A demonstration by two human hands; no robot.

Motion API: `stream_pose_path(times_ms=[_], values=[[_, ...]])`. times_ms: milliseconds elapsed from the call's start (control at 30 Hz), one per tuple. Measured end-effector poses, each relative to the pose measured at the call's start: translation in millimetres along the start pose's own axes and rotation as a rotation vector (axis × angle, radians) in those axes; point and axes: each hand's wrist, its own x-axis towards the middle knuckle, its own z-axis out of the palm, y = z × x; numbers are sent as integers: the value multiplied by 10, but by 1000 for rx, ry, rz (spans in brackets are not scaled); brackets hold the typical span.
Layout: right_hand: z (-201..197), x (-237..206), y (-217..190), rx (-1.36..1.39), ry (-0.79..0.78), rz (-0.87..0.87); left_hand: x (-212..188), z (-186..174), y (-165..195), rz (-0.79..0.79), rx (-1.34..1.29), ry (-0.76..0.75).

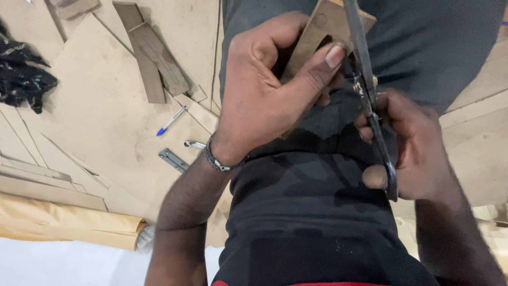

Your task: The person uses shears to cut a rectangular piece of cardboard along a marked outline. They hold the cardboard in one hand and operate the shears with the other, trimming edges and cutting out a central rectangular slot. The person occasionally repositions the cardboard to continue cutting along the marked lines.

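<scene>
The left hand point(259, 90) pinches a flat brown cardboard piece point(312, 39) between thumb and curled fingers, held above the person's lap. The right hand point(410, 145) is closed through the handles of dark metal scissors point(370, 100), their blades meeting the cardboard's edge. The cut seems under way; continuing calls for steady feeding along the blades. A blue-capped pen point(170, 121) lies on the board-covered floor point(100, 106).

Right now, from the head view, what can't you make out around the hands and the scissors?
- Scissors blade tips: cut off by the top edge.
- Cardboard piece: mostly hidden behind the left hand; its far end leaves the frame.
- Right hand fingers: partly hidden by the scissor handles, slightly blurred.
- Cut line: not visible.
</scene>
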Motion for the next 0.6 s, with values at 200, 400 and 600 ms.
stream_pose_path(times_ms=[200, 400, 600], values=[[66, -4, -76, 26, 33, 34, -62, 66, 0, -50, 10, 32], [95, -1, -82, 70, 39, 15, -80, 68, -10, -5, 10, 22], [174, -10, 33, 78, 80, -10, -84, 52, -36, 3, 3, 20]])
